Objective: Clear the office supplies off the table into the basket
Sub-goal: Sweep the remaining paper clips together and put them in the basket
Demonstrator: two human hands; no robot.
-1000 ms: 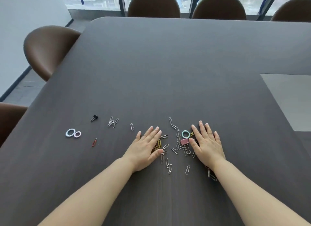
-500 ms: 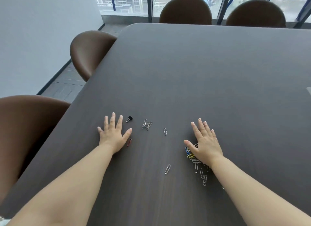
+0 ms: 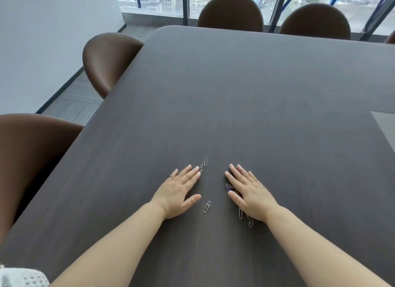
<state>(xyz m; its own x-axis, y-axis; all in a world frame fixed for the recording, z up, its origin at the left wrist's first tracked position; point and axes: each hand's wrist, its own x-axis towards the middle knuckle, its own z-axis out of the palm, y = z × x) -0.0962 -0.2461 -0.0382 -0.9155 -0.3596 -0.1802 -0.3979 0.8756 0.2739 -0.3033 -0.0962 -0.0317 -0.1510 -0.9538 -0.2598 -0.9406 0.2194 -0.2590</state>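
Note:
Both hands lie flat, palms down, on the dark table point(image 3: 256, 94). My left hand point(image 3: 179, 190) has straight fingers, and a few silver paper clips point(image 3: 203, 164) bunch at its fingertips. A single silver paper clip point(image 3: 207, 206) lies between the hands near the left thumb. My right hand point(image 3: 249, 192) covers a pile of coloured paper clips point(image 3: 230, 187) that peeks out by the thumb. More silver clips point(image 3: 244, 217) stick out under its wrist. No basket is in view.
Brown chairs stand along the left side point(image 3: 106, 58) and the far side point(image 3: 230, 13) of the table. Another brown chair point(image 3: 32, 150) is close on the left. A lighter grey panel point(image 3: 384, 124) is set into the table at the right.
My left hand has swept right from the left part of the table, pushing the clips there toward my right hand. The black binder clip and red clip are out of sight.

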